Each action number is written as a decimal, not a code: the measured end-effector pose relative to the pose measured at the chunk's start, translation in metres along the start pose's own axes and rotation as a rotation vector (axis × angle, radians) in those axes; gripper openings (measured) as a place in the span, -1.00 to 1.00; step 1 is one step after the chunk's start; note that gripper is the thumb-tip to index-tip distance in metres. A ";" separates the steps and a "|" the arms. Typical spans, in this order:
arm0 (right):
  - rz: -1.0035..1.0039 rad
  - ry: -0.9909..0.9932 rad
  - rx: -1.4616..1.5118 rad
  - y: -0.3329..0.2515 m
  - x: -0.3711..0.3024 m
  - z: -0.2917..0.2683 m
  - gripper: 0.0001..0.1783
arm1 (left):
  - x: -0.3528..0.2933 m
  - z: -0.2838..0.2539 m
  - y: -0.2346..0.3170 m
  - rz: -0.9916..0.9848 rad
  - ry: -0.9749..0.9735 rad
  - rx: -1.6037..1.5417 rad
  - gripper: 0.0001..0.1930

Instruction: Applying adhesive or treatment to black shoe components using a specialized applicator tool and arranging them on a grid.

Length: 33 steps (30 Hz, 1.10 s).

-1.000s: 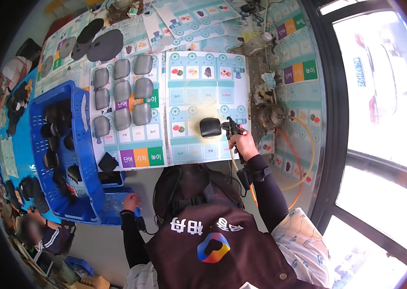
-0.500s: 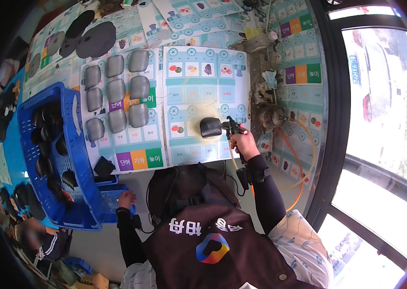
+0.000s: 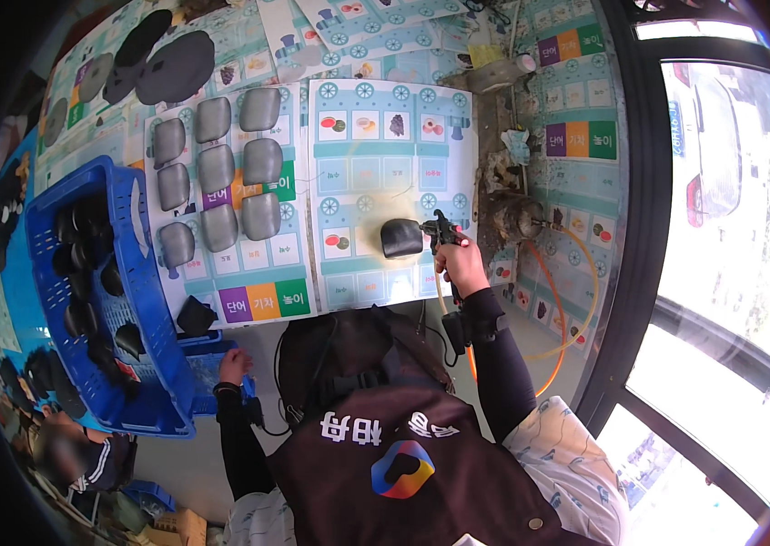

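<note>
My right hand (image 3: 463, 266) is closed around a small black spray gun (image 3: 442, 233) with a hose hanging from it. Its nozzle points left at a rounded black pad (image 3: 401, 239), close to the pad's right edge. The pad lies on a printed sheet (image 3: 349, 173), amid a faint yellowish stain. To the left, several rounded grey pads (image 3: 217, 169) are set out in rows on a second sheet. My left hand (image 3: 235, 366) hovers low by a small blue basket (image 3: 205, 373), seemingly empty with fingers loosely apart. A black piece (image 3: 196, 316) sits at the sheet's near left corner.
A large blue crate (image 3: 167, 364) holding black pieces stands at the left. Dark flat ovals (image 3: 176, 68) lie on the far left of the table. Orange and yellow hoses (image 3: 560, 314) loop down at right, near a glass door (image 3: 635, 227). Another person (image 3: 85, 450) is at lower left.
My left hand has risen slightly and shifted a little left. The spray gun stays beside the black pad in my right hand. The view has shifted slightly.
</note>
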State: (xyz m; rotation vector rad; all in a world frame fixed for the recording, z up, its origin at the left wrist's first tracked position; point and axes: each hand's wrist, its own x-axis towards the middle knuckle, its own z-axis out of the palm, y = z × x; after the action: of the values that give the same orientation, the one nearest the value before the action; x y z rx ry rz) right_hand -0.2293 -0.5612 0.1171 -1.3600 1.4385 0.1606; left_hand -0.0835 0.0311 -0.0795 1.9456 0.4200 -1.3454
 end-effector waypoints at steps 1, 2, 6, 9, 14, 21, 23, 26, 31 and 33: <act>0.002 -0.015 -0.009 -0.003 0.000 0.002 -0.86 | 0.000 0.000 -0.001 -0.012 -0.007 -0.024 -0.74; 0.004 -0.029 -0.018 -0.006 0.000 0.003 -0.86 | 0.000 -0.001 -0.001 -0.014 -0.007 -0.024 -0.74; -0.015 -0.131 0.019 -0.006 0.004 0.007 -0.88 | 0.003 0.000 -0.001 -0.029 -0.019 -0.011 -0.74; 0.048 -0.113 0.048 -0.012 0.000 0.008 -0.88 | 0.007 -0.003 -0.001 -0.021 -0.022 -0.005 -0.74; -0.007 0.003 -0.051 -0.008 0.002 0.000 -0.87 | 0.011 -0.006 0.001 -0.033 -0.033 -0.008 -0.75; -0.015 -0.019 -0.006 -0.003 0.008 0.007 -0.87 | 0.011 -0.001 0.006 -0.013 -0.025 0.006 -0.75; 0.017 -0.086 -0.020 -0.006 0.008 0.010 -0.89 | 0.012 0.000 0.008 -0.014 -0.028 0.012 -0.74; 0.031 -0.167 -0.016 -0.018 -0.001 0.017 -0.90 | 0.010 -0.002 0.003 -0.017 -0.025 -0.001 -0.74; 0.057 -0.287 -0.088 -0.021 -0.011 0.014 -0.87 | 0.008 0.000 0.003 0.009 -0.005 0.022 -0.73; 0.065 -0.184 -0.026 -0.019 -0.012 0.015 -0.88 | 0.008 -0.001 0.001 0.005 -0.008 0.007 -0.73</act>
State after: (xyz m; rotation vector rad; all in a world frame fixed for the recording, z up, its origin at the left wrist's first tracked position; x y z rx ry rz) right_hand -0.2090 -0.5493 0.1308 -1.2855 1.3297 0.3392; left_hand -0.0785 0.0301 -0.0864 1.9445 0.4067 -1.3527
